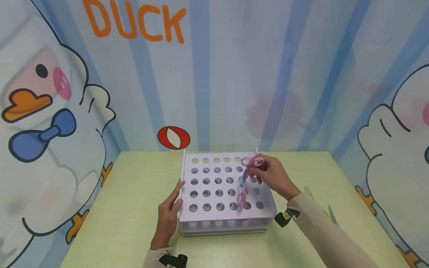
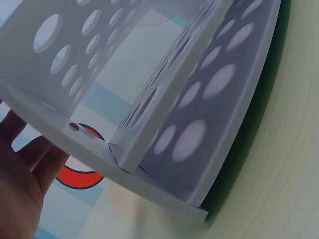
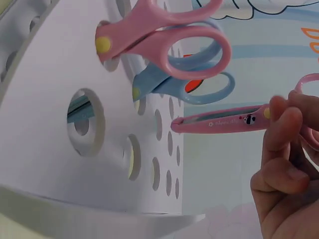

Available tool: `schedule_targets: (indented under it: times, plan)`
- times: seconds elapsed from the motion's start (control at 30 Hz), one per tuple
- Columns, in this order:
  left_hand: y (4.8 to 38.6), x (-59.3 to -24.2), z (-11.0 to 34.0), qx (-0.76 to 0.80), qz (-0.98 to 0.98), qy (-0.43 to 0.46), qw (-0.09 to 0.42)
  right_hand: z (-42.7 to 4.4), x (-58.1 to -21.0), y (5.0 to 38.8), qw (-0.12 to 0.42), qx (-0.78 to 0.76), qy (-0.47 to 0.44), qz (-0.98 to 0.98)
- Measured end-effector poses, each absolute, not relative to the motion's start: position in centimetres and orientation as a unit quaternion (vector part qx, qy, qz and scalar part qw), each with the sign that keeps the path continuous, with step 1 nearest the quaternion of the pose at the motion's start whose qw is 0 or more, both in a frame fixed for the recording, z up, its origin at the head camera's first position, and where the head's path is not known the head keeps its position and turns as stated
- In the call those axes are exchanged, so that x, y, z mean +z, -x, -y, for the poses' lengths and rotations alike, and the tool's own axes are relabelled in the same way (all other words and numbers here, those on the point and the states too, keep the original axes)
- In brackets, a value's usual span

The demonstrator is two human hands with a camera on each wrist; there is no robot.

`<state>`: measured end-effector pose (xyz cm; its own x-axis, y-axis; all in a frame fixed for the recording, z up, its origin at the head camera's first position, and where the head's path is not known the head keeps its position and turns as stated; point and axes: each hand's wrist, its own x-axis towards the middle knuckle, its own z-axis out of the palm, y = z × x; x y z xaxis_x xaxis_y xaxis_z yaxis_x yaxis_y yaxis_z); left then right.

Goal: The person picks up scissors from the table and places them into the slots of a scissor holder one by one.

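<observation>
A white rack (image 1: 214, 214) with rows of round holes stands on the table. My left hand (image 1: 167, 216) rests along its left side, fingers extended; the left wrist view shows this hand (image 2: 25, 174) at the side panel (image 2: 89, 154). My right hand (image 1: 276, 176) pinches pink scissors (image 1: 253, 162) near the handles, above the right part of the rack. In the right wrist view the tip of these scissors (image 3: 224, 119) is at the rack's top, by a hole. Pink scissors (image 3: 144, 37) and blue scissors (image 3: 164, 82) stand in holes, handles up.
On the table right of the rack, partly behind my right forearm, lie a green-handled item (image 1: 309, 192) and scissors with a bare blade (image 1: 332, 214). A curtain (image 1: 218, 74) printed with ducks hangs behind the table.
</observation>
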<state>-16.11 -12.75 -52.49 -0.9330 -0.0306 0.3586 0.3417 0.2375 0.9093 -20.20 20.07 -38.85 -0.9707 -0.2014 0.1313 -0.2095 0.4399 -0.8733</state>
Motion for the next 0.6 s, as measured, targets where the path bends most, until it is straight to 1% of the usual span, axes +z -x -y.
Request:
schedule_targets:
  times: [0.27, 0.47, 0.6]
  plan:
    - [16.1, -52.7, 12.8, -0.607, 0.773, 0.100, 0.155, -19.8, -39.3, 21.0, 0.000, 0.471, -0.081, 0.878]
    - [16.2, -52.6, 12.8, -0.609, 0.772, 0.103, 0.152, -19.5, -39.7, 21.4, -0.010, 0.445, -0.067, 0.893]
    - [16.2, -52.5, 12.8, -0.610, 0.771, 0.103, 0.150, -19.3, -39.8, 21.6, -0.002, 0.418, -0.068, 0.906]
